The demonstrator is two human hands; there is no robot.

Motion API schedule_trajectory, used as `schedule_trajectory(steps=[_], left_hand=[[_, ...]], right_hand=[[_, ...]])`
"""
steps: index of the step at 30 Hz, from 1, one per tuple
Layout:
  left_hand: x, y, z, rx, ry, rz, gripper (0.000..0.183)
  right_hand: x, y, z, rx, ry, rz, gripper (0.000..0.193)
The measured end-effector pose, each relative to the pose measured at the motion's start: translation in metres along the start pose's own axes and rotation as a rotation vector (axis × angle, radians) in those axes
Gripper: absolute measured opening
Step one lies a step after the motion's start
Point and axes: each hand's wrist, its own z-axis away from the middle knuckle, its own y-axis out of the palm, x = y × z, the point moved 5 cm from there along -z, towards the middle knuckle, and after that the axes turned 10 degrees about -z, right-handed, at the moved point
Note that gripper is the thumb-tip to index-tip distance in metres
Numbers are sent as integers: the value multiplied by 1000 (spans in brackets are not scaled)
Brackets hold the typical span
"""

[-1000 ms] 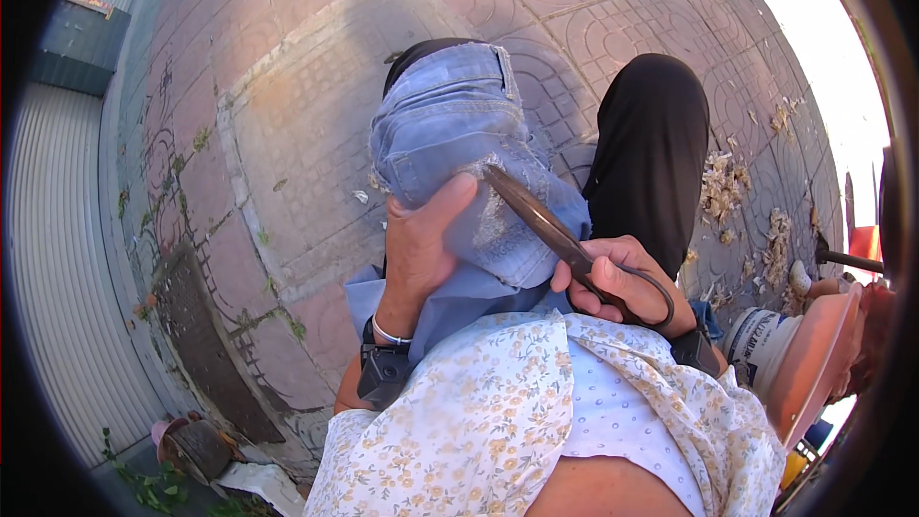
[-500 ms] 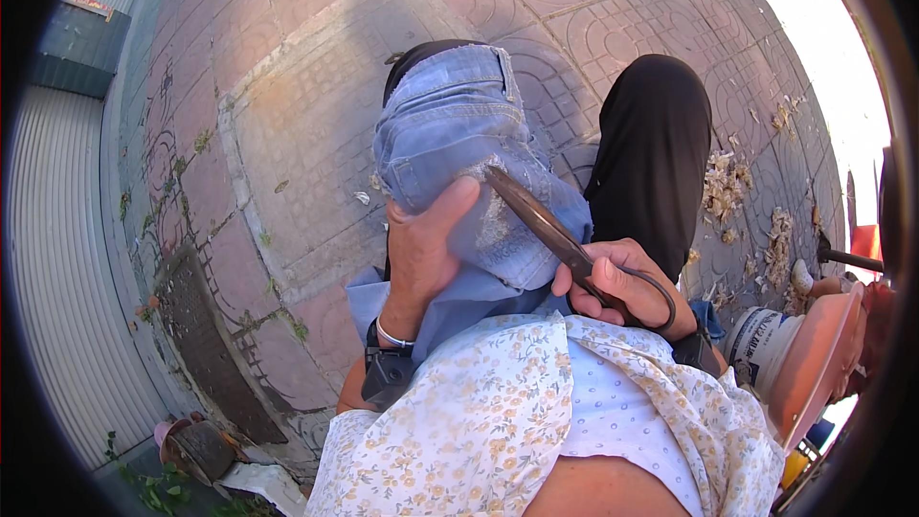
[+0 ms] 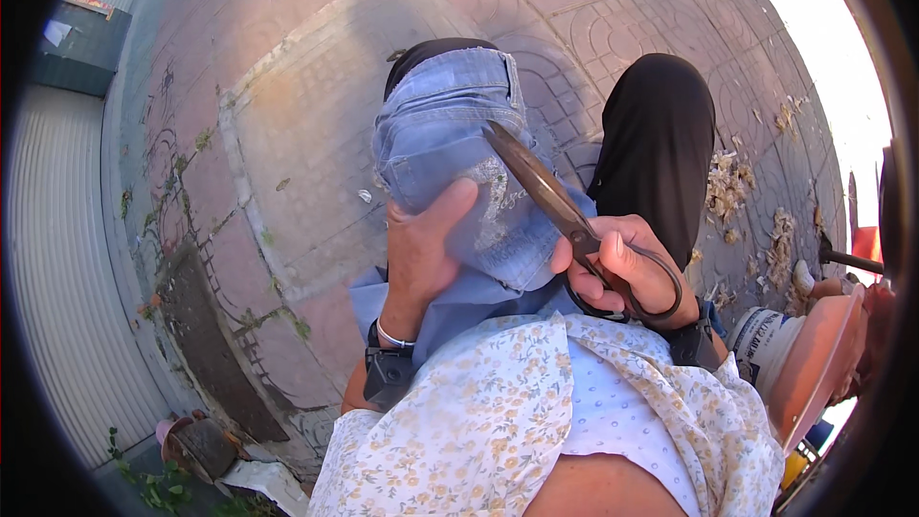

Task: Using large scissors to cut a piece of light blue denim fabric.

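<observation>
A light blue denim garment (image 3: 450,86) with a waistband, a belt loop and a frayed pale patch lies over my left thigh. My left hand (image 3: 426,235) grips its left side, thumb on top beside the frayed patch; the fingers are hidden beneath the cloth. In my right hand (image 3: 622,268) is a pair of large dark scissors (image 3: 536,182), with fingers through the black handle loops. The blades point up and left over the denim, their tips slightly apart near the pocket seam. Whether the tips touch the cloth I cannot tell.
My black-clad right knee (image 3: 661,153) rises beside the denim. Pale scraps (image 3: 728,187) litter the paving on the right. A white bucket (image 3: 761,345) and an orange basin (image 3: 818,364) stand at the lower right. A ribbed shutter (image 3: 67,258) lines the left.
The scissors have lifted away from the frayed patch, and their tips have moved up toward the pocket seam. More of the patch now shows. My left hand stays almost where it was.
</observation>
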Motion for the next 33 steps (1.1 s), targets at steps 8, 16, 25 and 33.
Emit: schedule_trajectory(steps=[8,16,25,33], left_hand=[[7,-4,-4,-9,-18,-18,42],[4,-1,-4,-14,8,-17,42],[3,2,-2,-26,16,-40,42],[-2,8,-3,-34,-54,-53,32]], right_hand=[[-16,-10,7,28,93,-1,49],[-16,-11,9,26,105,2,47],[-15,-12,12,26,130,-27,50],[-24,-3,-4,-79,-10,-52,51]])
